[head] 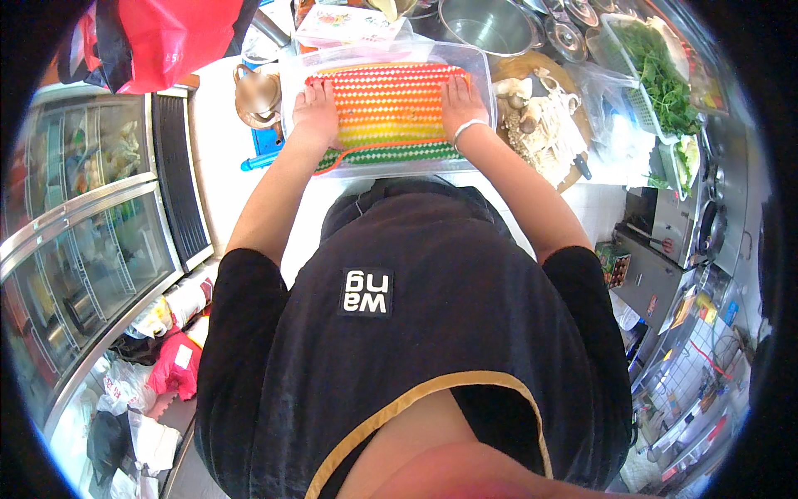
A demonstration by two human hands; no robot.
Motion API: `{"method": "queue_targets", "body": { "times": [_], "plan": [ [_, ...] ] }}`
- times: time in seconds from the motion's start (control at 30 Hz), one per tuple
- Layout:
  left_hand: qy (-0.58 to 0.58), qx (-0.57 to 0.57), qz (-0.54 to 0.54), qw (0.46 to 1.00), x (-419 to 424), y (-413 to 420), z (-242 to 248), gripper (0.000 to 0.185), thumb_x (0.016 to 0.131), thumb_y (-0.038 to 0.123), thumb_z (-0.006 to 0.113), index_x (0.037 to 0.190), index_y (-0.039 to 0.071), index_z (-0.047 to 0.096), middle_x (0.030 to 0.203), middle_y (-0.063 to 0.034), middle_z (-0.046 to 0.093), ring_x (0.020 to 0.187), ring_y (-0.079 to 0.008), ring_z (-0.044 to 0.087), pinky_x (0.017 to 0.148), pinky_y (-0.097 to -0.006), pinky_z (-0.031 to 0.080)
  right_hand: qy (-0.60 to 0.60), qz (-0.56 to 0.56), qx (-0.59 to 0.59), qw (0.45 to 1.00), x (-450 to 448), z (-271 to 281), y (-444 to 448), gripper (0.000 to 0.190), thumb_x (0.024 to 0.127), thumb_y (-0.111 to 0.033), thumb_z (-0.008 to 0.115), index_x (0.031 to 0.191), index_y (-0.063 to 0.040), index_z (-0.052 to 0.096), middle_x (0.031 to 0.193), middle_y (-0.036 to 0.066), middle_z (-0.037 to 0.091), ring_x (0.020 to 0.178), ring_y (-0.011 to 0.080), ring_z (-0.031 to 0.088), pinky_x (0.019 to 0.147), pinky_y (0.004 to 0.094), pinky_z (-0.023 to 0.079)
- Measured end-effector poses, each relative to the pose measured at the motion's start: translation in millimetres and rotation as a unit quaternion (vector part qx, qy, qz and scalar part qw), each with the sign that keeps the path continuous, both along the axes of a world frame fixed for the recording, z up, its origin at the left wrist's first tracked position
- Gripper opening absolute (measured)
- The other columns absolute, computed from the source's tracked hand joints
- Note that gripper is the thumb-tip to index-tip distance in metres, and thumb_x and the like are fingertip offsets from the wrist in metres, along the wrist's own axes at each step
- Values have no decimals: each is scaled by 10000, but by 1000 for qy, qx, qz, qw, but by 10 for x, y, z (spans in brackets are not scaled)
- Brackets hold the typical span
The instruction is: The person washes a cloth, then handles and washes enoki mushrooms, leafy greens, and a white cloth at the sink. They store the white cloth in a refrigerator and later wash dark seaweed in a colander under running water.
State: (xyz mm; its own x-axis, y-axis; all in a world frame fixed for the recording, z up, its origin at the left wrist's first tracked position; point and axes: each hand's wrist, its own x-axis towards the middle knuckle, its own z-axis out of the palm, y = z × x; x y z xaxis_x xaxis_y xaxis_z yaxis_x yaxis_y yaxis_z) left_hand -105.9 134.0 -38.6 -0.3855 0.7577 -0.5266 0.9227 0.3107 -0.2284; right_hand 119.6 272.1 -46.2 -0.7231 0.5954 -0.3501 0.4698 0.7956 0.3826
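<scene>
A striped cloth (pixel 393 106), red and orange at the far side, yellow and green nearer me, lies in a clear plastic tub (pixel 489 100). On the cloth's left part rests my left hand (pixel 317 115), its fingers towards the far edge. My right hand (pixel 462 103), with a pale bangle at the wrist, presses flat on the right part. Neither hand's fingers are closed around anything that I can see. What lies under the cloth is hidden.
Right of the tub, a round wooden board (pixel 576 125) bears mushrooms (pixel 530 115) and a knife (pixel 582 166). Beyond are a steel pot (pixel 489 25) and a basket of leafy greens (pixel 661 81). A brown pot (pixel 257 93) stands left; a red bag (pixel 168 43) hangs upper left.
</scene>
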Motion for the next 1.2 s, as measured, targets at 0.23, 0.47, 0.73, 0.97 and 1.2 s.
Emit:
{"method": "queue_targets", "body": {
  "times": [0.23, 0.47, 0.73, 0.97, 1.2],
  "plan": [
    [60, 92, -119, 987, -52, -308, 43, 624, 809, 189, 627, 1364, 23, 395, 1411, -219, 405, 1328, -332, 380, 1106, -457, 284, 22, 88, -293, 952, 123, 315, -161, 185, 828, -111, 510, 913, -63, 667, 1090, 159, 618, 978, 340, 627, 829, 429, 506],
    [-113, 233, -56, 964, -53, -58, -105, 183, 781, 166, 630, 945, 91, 662, 1040, -157, 642, 1054, -331, 592, 905, -459, 457, 168, 70, -282, 942, 235, 171, -146, 220, 837, -79, 529, 993, -35, 676, 1110, 192, 632, 943, 365, 651, 829, 434, 527],
    [-229, 232, 15, 945, -123, 93, -307, 72, 760, 118, 611, 800, 70, 647, 832, -186, 645, 866, -348, 643, 747, -451, 504, -9, 52, -356, 933, 140, 211, -79, 218, 812, -95, 554, 965, -30, 695, 1020, 201, 672, 941, 358, 656, 835, 427, 517],
    [-244, 216, -8, 945, -210, 95, -323, 101, 804, 121, 568, 813, 56, 644, 878, -194, 653, 879, -352, 640, 781, -446, 499, -64, 10, -355, 933, 174, 341, -153, 245, 809, -125, 555, 991, -58, 705, 1026, 193, 677, 935, 340, 663, 818, 419, 518],
    [-247, 231, 21, 941, -239, 59, -339, 117, 829, 133, 576, 840, 47, 653, 887, -187, 666, 874, -348, 642, 778, -440, 503, -102, 39, -303, 947, 24, 300, -243, 287, 858, -165, 525, 1064, -70, 701, 1102, 185, 670, 1015, 311, 658, 845, 414, 522]
  ]
}}
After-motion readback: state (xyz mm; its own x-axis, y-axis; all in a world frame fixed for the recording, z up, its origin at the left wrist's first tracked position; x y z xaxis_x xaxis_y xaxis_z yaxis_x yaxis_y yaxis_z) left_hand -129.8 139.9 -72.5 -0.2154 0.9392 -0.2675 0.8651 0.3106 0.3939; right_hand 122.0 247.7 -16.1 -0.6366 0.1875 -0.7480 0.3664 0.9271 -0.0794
